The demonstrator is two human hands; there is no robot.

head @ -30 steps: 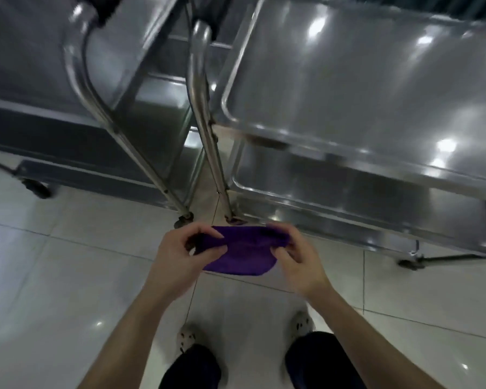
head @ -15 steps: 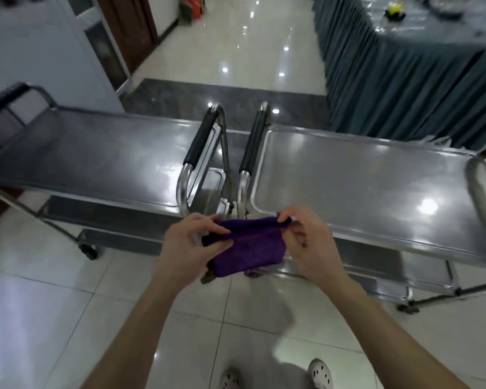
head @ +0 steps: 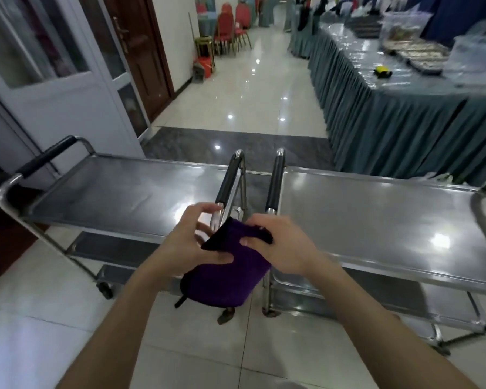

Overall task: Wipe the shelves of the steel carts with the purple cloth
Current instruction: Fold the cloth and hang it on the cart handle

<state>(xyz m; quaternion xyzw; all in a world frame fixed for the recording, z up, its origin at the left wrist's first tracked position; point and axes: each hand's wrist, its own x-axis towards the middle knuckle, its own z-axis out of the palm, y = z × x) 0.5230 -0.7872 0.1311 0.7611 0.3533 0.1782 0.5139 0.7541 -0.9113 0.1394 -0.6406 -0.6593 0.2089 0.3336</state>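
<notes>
Holding purple cloth (head: 230, 279), both hands (head: 190, 245) grip it.

The purple cloth (head: 225, 279), folded and drooping, hung pinched at its upper edge by the left hand (head: 185, 245) and right hand (head: 284, 248). Behind it 2 steel carts stood end to end, black-gripped handles adjacent: the left cart (head: 118, 192) and the right cart (head: 376, 220), each with a glossy top shelf above a lower one.

The right cart (head: 376, 217) runs off the edge; far trays (head: 415, 50) are blurred
</notes>
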